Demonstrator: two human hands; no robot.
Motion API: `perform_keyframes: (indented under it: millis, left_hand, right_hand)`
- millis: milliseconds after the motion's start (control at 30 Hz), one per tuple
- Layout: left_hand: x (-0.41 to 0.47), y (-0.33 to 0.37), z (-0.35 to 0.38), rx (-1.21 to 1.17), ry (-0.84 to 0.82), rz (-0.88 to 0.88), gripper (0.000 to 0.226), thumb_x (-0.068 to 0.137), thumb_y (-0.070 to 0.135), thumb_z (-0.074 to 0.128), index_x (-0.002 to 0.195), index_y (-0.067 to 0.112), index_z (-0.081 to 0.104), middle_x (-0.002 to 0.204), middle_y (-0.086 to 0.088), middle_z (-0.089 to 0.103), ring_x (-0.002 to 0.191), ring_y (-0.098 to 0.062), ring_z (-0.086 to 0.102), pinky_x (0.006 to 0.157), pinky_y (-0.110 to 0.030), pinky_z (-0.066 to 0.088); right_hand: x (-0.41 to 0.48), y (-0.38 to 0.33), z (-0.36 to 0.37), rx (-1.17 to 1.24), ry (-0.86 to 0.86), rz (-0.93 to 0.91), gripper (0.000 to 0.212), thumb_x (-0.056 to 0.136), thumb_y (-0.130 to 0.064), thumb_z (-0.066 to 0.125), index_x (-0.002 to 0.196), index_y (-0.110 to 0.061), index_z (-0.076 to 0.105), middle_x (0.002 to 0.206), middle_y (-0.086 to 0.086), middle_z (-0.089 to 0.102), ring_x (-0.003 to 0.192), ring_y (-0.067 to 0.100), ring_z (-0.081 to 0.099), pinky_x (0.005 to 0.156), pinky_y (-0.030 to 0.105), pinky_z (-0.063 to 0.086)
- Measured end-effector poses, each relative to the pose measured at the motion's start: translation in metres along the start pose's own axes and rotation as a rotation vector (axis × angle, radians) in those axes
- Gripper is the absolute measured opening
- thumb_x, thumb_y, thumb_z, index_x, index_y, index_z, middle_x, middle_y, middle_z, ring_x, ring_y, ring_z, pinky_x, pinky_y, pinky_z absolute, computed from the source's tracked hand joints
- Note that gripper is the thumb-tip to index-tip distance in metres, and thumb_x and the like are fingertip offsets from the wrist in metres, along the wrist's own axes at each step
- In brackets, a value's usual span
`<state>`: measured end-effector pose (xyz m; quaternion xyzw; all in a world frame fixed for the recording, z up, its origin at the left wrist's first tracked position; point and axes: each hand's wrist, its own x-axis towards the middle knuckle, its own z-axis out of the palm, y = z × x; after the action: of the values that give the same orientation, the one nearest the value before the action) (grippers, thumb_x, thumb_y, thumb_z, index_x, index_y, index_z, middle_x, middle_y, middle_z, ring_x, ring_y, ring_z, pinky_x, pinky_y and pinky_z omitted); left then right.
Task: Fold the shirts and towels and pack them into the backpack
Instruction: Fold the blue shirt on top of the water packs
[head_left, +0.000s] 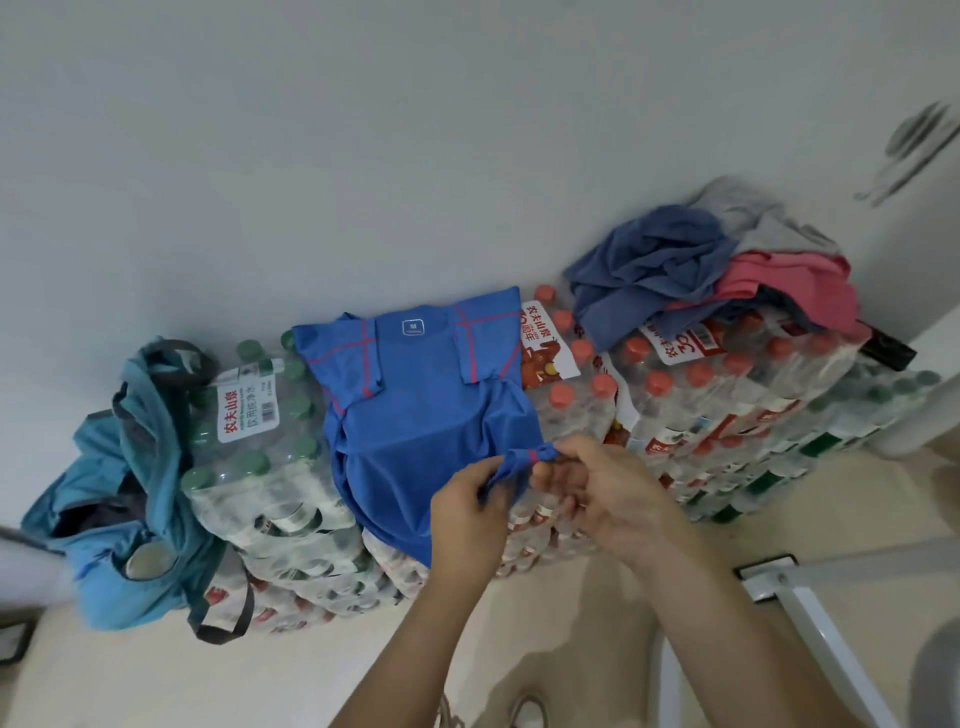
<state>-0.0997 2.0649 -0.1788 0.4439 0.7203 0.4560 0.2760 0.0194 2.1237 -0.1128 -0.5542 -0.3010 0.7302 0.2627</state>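
A bright blue shirt (415, 410) with pink seams lies flat on stacked packs of water bottles, collar toward the wall and both sleeves folded inward. My left hand (470, 512) and my right hand (597, 493) both pinch its bunched lower right corner, lifted just off the stack. A teal backpack (124, 499) stands open at the left end of the stack. At the right end a pile of unfolded clothes sits on the bottles: a dark blue one (644, 265), a pink one (795, 288) and a grey one (763, 223).
The shrink-wrapped bottle packs (691, 410) serve as the work surface along a white wall (363, 156). A white metal frame (810, 592) stands on the beige floor at the right. A pale post is at the left edge.
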Motion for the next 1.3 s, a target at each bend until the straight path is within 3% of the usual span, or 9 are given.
perform_keyframes:
  millis: [100,233,467,633,733,833,933,1067,1300]
  left_hand:
    - [0.000,0.008,-0.013,0.119,-0.080,0.103,0.026,0.090,0.004,0.053,0.104,0.016,0.071,0.082,0.009,0.068,0.069,-0.005,0.058,0.061,-0.008,0.039]
    - [0.012,0.029,-0.029,0.342,-0.239,0.300,0.032,0.086,0.010,0.047,0.109,0.016,0.069,0.091,-0.001,0.072,0.081,-0.014,0.063,0.070,-0.029,0.047]
    - [0.025,0.045,-0.053,0.406,-0.064,0.302,0.019,0.076,0.018,0.055,0.081,0.017,0.073,0.067,0.002,0.062,0.064,-0.015,0.056,0.059,-0.030,0.044]
    - [0.035,0.056,-0.056,0.353,-0.211,0.188,0.015,0.087,0.015,0.058,0.073,0.022,0.059,0.054,0.008,0.050,0.051,-0.009,0.044,0.054,-0.025,0.032]
    - [0.044,0.062,-0.059,0.297,-0.256,0.186,0.015,0.089,0.019,0.062,0.074,0.016,0.062,0.049,0.009,0.044,0.048,-0.006,0.039,0.050,-0.021,0.029]
    - [0.050,0.064,-0.067,0.140,-0.326,0.113,0.024,0.084,0.023,0.071,0.063,0.023,0.060,0.049,0.011,0.049,0.047,-0.001,0.039,0.048,-0.016,0.031]
    - [0.048,0.058,-0.073,0.249,-0.425,0.095,0.012,0.076,0.018,0.073,0.072,0.010,0.064,0.067,-0.010,0.062,0.058,-0.012,0.050,0.059,-0.036,0.046]
    - [0.034,0.041,-0.079,0.570,-0.405,0.113,0.021,0.068,0.018,0.059,0.085,0.007,0.064,0.082,-0.011,0.063,0.074,-0.026,0.058,0.066,-0.040,0.049]
    - [0.024,0.021,-0.147,0.676,-0.200,0.004,0.023,0.068,0.000,0.045,0.077,0.017,0.056,0.073,-0.004,0.063,0.072,-0.027,0.056,0.063,-0.035,0.044]
  right_hand:
    - [-0.003,-0.001,-0.009,-0.290,0.076,-0.201,0.020,0.090,-0.025,0.063,0.105,-0.011,0.062,0.095,0.005,0.068,0.075,0.009,0.063,0.059,0.023,0.042]
    - [-0.013,-0.001,-0.006,-0.874,-0.242,-0.441,0.092,0.073,-0.030,0.081,0.145,-0.042,0.025,0.135,-0.022,0.036,0.126,-0.001,0.034,0.103,0.024,0.035]
    - [0.004,-0.006,0.002,-1.102,-0.095,-0.958,0.036,0.089,-0.007,0.055,0.122,-0.020,0.062,0.109,-0.002,0.059,0.102,0.014,0.053,0.092,0.035,0.046]
    - [0.002,-0.009,0.005,-1.470,-0.186,-0.901,0.085,0.083,-0.013,0.061,0.151,-0.029,0.011,0.150,-0.004,0.014,0.140,0.018,0.007,0.108,0.033,0.035]
    - [0.001,-0.007,0.019,-1.178,-0.133,-0.995,0.069,0.087,-0.004,0.054,0.148,-0.026,0.028,0.142,-0.002,0.039,0.132,0.012,0.033,0.107,0.029,0.037]
    - [0.002,-0.017,0.024,-0.951,0.028,-0.973,0.044,0.088,-0.001,0.049,0.128,-0.018,0.057,0.113,-0.001,0.063,0.099,0.008,0.056,0.089,0.014,0.045]
    - [0.003,-0.033,0.023,-0.917,0.069,-0.992,0.031,0.084,0.001,0.051,0.103,-0.013,0.070,0.093,-0.006,0.067,0.079,-0.002,0.055,0.072,-0.001,0.037]
    - [0.011,-0.060,0.012,-0.848,0.156,-0.960,0.032,0.083,0.002,0.048,0.079,-0.018,0.071,0.049,-0.013,0.053,0.044,0.002,0.047,0.044,0.011,0.032]
    - [0.028,-0.095,-0.022,-0.989,0.158,-0.827,0.009,0.085,-0.025,0.068,0.078,-0.020,0.065,0.081,-0.003,0.065,0.080,0.012,0.057,0.069,0.025,0.037]
